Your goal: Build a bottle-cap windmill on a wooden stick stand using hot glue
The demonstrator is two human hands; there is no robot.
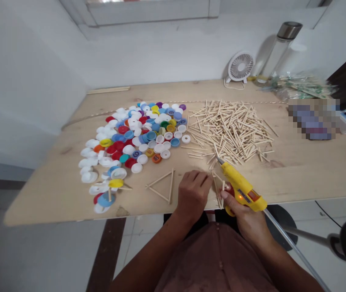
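My right hand (pixel 250 223) is wrapped round a yellow hot glue gun (pixel 236 184) with an orange light lit on its side. A long clear glue stick (pixel 295 247) runs out of its back end. The nozzle points up and left at the near edge of the stick pile. My right thumb rests by a small frame of wooden sticks (pixel 216 190). On that frame's left side, my left hand (pixel 193 192) has its fingers curled in, the tips at a stick and partly hidden. A finished-looking stick triangle (pixel 171 186) lies flat to the left of it.
Coloured bottle caps (pixel 130 142) cover the table's left half. A big heap of short wooden sticks (pixel 230 129) lies right of them. A small white fan (pixel 241 67), a tall bottle (pixel 278 52) and bagged sticks (pixel 305 86) stand behind. The table edge (pixel 148 213) runs close to my body.
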